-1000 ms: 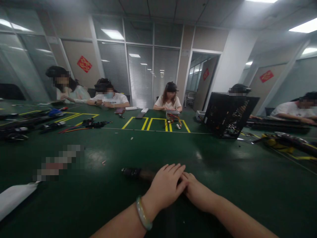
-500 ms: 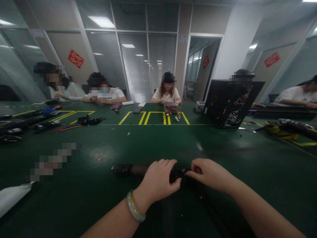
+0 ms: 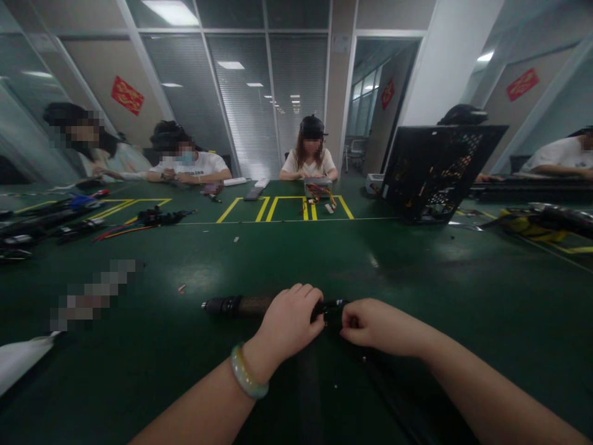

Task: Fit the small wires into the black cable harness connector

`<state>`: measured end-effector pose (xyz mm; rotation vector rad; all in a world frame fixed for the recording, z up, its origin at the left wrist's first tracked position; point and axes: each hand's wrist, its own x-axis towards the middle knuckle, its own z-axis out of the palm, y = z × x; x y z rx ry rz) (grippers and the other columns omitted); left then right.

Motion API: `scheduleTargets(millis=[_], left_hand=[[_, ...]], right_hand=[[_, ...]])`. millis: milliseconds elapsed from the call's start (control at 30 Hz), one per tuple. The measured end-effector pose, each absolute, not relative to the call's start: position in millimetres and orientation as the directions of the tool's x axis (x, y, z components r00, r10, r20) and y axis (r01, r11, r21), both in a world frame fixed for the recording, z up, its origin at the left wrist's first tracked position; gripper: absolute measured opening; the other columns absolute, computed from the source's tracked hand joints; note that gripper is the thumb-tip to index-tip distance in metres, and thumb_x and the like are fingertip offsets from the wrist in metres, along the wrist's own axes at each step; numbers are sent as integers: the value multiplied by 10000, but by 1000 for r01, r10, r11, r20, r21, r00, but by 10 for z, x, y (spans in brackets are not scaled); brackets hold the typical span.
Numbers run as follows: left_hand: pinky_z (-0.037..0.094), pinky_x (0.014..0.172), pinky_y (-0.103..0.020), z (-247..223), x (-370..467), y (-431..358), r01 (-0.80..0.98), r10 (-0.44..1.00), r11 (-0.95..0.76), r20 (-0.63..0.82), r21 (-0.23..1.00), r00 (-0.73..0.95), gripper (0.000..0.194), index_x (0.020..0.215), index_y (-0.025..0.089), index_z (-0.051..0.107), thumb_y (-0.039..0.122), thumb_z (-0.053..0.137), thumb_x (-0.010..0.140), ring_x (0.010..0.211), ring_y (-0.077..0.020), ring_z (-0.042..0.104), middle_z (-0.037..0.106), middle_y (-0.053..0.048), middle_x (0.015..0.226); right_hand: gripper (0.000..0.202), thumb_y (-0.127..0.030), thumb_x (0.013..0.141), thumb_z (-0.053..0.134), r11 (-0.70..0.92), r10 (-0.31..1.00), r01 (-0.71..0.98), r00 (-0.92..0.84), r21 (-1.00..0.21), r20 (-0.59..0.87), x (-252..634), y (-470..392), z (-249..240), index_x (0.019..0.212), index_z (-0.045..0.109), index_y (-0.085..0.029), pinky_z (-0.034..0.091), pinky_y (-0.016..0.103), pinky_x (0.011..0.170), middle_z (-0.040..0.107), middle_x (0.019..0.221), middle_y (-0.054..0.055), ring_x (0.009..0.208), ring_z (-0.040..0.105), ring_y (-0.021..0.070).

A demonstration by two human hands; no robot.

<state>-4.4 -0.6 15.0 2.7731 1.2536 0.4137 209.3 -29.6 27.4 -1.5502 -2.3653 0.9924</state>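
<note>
Opens at the back through a doorway (image 3: 365,105) onto a chair (image 3: 359,150); is lined with glass panels (image 3: 227,13) and blinds (image 3: 301,74), catching bright rectangular lights (image 3: 171,11); has a white pillar (image 3: 451,49) beside the doorway; bears red diamond-shaped decorations (image 3: 128,95); holds a green table (image 3: 287,253) marked with yellow lines (image 3: 272,209)

Head cam looks fwd/down across tbl (image 3: 287,259).

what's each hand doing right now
Left hand: closed over the dark rod, holding it.
Right hand: fingers curled beside the rod's right end; whether it grips anything cannot be told.
</note>
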Motion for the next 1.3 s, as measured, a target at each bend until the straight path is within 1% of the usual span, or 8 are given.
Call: scheduleTargets(millis=[133,233,367,500,700,833,1033,1300], left_hand=[[427,773,-337,127,-31,10,736,751,-657,221,160,622,137,969,218,559,265,590,844,922,-226,536,584,-29,953],[430,795,-338,116,-31,11,734,749,-660,219,161,625,148,989,223,568,269,591,851,938,-225,538,589,-31,962],[437,795,-337,123,-33,12,734,750,-659,210,163,627,149,995,222,576,269,586,854,936,-223,544,598,-33,967],[438,769,-331,133,-32,13,738,752,-656,213,160,623,138,978,216,571,270,586,852,922,-221,545,598,-33,966],[434,759,-326,129,-30,12,760,768,-635,223,142,600,106,911,213,552,276,595,838,901,-218,544,590,-27,926],[438,765,-324,133,-43,21,780,786,-612,208,127,582,99,897,208,549,263,593,829,900,-217,548,588,-30,917],[442,745,-318,114,-79,70,792,798,-594,229,141,558,95,903,207,546,278,593,860,877,-205,554,587,-21,913],[436,753,-321,116,-82,57,744,754,-648,268,160,599,92,923,220,551,244,616,862,876,-205,554,589,-7,923]], right_hand=[[143,-304,874,559,140,890,656,-411,-742,-196,2002,-276,193,875,617,-173,379,191,540,656,786,6,659,565,130],[95,-251,878,534,24,881,555,-404,-832,-245,1983,-245,139,907,577,-170,406,181,548,684,822,14,668,581,123],[86,-221,857,555,-64,870,480,-403,-875,-285,2011,-208,121,918,570,-162,426,181,556,677,804,14,648,576,114],[112,-242,857,575,-34,886,513,-382,-858,-264,2029,-215,112,933,601,-165,450,200,586,654,789,6,667,584,126],[163,-326,856,622,33,915,661,-321,-749,-243,2017,-239,143,927,686,-194,444,230,621,696,862,19,759,634,170],[171,-345,858,622,22,936,672,-273,-740,-220,2020,-220,178,897,693,-195,434,229,595,699,815,13,713,633,166],[183,-347,898,563,110,981,638,-193,-762,-20,2004,-177,104,930,660,-195,425,222,571,680,808,7,678,608,148],[151,-286,871,586,123,968,663,-246,-739,-60,1986,-138,47,948,655,-175,435,219,595,687,832,16,708,616,143]])
